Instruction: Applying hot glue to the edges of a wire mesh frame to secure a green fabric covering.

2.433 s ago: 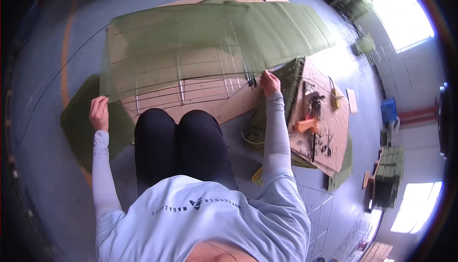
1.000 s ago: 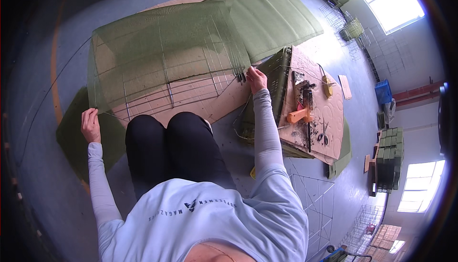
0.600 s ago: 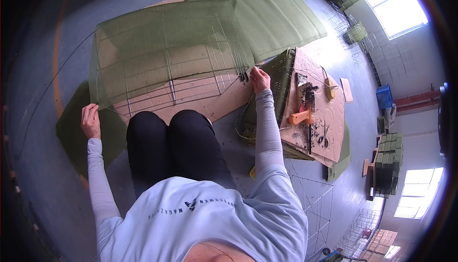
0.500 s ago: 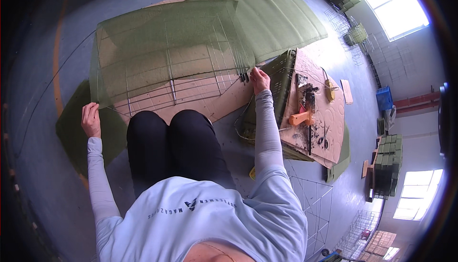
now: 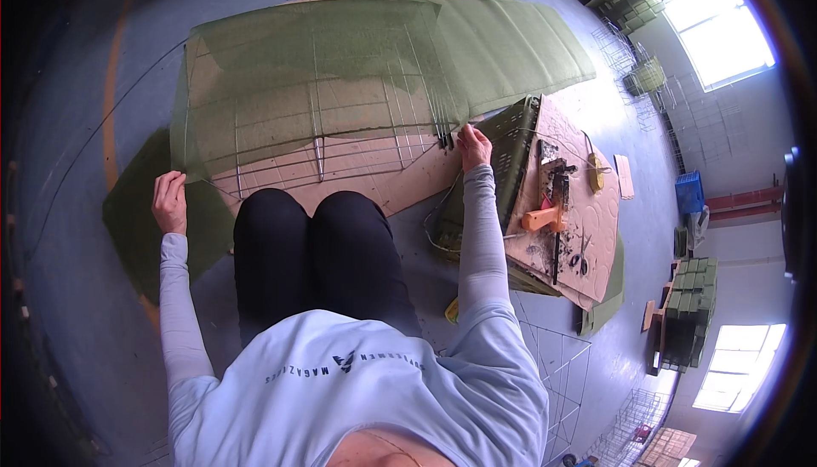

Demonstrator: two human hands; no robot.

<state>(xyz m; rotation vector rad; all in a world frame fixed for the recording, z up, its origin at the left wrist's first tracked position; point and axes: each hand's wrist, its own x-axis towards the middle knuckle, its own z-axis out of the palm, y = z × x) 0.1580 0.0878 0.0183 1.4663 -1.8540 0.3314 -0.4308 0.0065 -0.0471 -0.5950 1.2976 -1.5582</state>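
A sheet of thin green mesh fabric [image 5: 255,84] is stretched between my hands, over a metal wire frame [image 5: 319,156]. My left hand [image 5: 169,201] pinches its near left corner. At the near right corner, my right hand [image 5: 474,147] has its fingertips closed on the fabric, beside the crate with tools on it. Through the mesh the wires show as straight lines, and the frame's near edge sticks out uncovered in front of my knees. Under the frame lies brown cardboard [image 5: 374,169]. More green mesh fabric [image 5: 519,50] is spread out at the far right.
To my right, a green crate [image 5: 494,152] carries cardboard with an orange-handled glue gun [image 5: 542,218], scissors [image 5: 580,256] and a yellow power strip [image 5: 597,173]. A wire frame [image 5: 557,373] stands on the floor behind it. Dark green fabric [image 5: 162,237] lies at left.
The whole view has shifted slightly, with the scene now a little lower and further right. Both hands keep their pinch on the mesh corners, and the sheet stays stretched over the frame.
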